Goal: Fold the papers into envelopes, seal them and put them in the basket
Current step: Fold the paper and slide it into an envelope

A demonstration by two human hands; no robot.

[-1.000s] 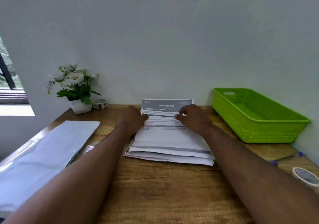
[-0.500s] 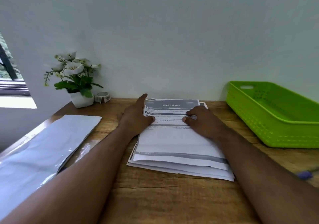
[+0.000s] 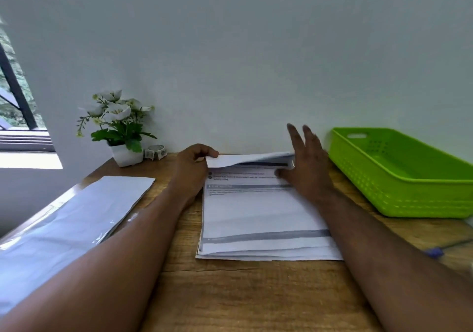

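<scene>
Folding: the left hand (image 3: 192,164) pinches the far left corner of the top sheet (image 3: 256,211) between thumb and curled fingers and lifts that far edge up and toward the person.
Right grip: the right hand (image 3: 307,168) has its fingers straight and spread above the far right corner, the thumb tucked at the raised edge; whether the thumb truly pinches the paper cannot be told.
Sheet: a printed page with grey bands, its far edge curled over in an arch between the two hands, the rest lying flat.
Stack: the sheet lies on top of a stack of papers (image 3: 268,253), in the middle of the wooden counter (image 3: 243,293), between the forearms.
Basket: the green basket (image 3: 409,191) stands on the counter just to the right of the stack; what shows of its inside holds no envelope.
Progress: judged from this, the work is at its very start, with the first fold only begun, nothing sealed, nothing delivered, and several sheets waiting underneath.
Left side: a large pale sheet (image 3: 69,219) lies along the counter's left edge.
Back wall: a potted plant (image 3: 120,129) with white flowers stands beside a small roll of tape (image 3: 155,151).
</scene>
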